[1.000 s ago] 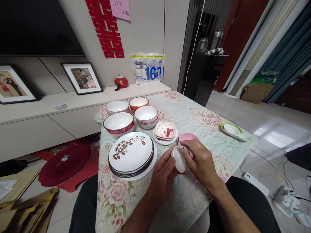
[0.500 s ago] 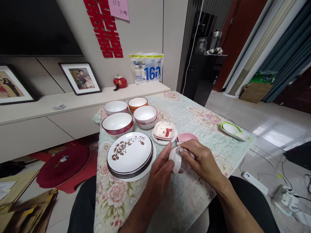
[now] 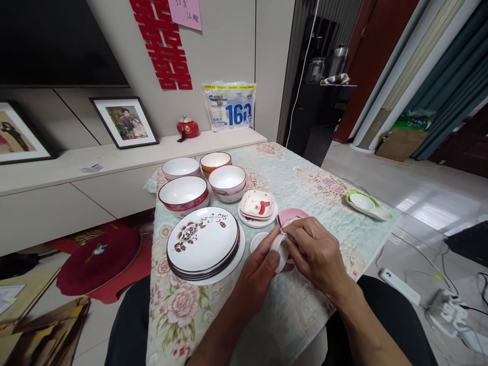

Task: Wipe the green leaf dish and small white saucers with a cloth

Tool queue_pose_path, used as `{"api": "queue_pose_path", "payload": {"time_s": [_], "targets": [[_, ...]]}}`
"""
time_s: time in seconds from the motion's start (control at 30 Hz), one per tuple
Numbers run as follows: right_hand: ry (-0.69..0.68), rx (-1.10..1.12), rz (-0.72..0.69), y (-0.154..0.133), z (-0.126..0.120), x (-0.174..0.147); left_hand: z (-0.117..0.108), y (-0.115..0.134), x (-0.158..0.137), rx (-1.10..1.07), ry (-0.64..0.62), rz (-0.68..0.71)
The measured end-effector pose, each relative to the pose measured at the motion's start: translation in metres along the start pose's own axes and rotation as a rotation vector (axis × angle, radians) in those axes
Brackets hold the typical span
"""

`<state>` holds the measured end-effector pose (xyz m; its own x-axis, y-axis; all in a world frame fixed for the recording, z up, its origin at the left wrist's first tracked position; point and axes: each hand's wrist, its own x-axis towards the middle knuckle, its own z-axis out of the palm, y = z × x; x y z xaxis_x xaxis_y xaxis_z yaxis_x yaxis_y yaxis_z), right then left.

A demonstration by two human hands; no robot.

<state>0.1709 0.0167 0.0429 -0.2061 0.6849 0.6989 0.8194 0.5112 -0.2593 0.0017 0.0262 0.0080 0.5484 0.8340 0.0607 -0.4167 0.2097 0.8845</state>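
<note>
Lower centre of frame: both hands together over the near part of the bench [image 3: 276, 323]. Left hand [image 3: 256, 272] grasping a small white dish [image 3: 281, 255], thumb against it, dish tipped on edge. Right hand [image 3: 319, 249] with fingertips pinched at the dish's upper rim; part of that grip hidden.

Just beyond the hands, a pink bowl [image 3: 293, 214], partly covered by the right one. Left of it, a square dish with red-scarf figure [image 3: 257, 205], atop other dishes. Left of centre, stacked plates, brown flower on the top one [image 3: 206, 238]; behind them, four groups of bowls [image 3: 183, 190]. Right of frame, well apart: a green-edged dish [image 3: 381, 212] with a small white bowl [image 3: 361, 202] on it.
</note>
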Motion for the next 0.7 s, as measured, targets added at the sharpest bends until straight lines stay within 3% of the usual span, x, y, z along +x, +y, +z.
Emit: {"api": "queue_pose_path", "payload": {"time_s": [0.13,0.27,0.37,0.47,0.57,0.7], "targets": [[-0.017,0.103,0.084,0.001,-0.001,0.001,-0.001,-0.004,0.0,-0.044,-0.019,0.043],[-0.173,0.3,0.25,0.01,0.0,0.001,-0.003,-0.007,-0.002,-0.034,-0.029,0.128],[-0.207,0.337,0.276,0.014,0.003,0.001,-0.003,-0.006,-0.002,0.031,-0.04,0.164],[-0.112,0.201,0.212,0.011,0.004,-0.001,0.0,-0.003,-0.002,0.05,-0.07,0.143],[-0.009,0.051,0.079,0.004,0.004,-0.001,0.003,0.001,0.001,0.031,-0.014,0.087],[0.038,-0.015,-0.019,-0.002,0.001,0.0,0.002,0.001,0.002,0.067,0.014,0.019]]}}
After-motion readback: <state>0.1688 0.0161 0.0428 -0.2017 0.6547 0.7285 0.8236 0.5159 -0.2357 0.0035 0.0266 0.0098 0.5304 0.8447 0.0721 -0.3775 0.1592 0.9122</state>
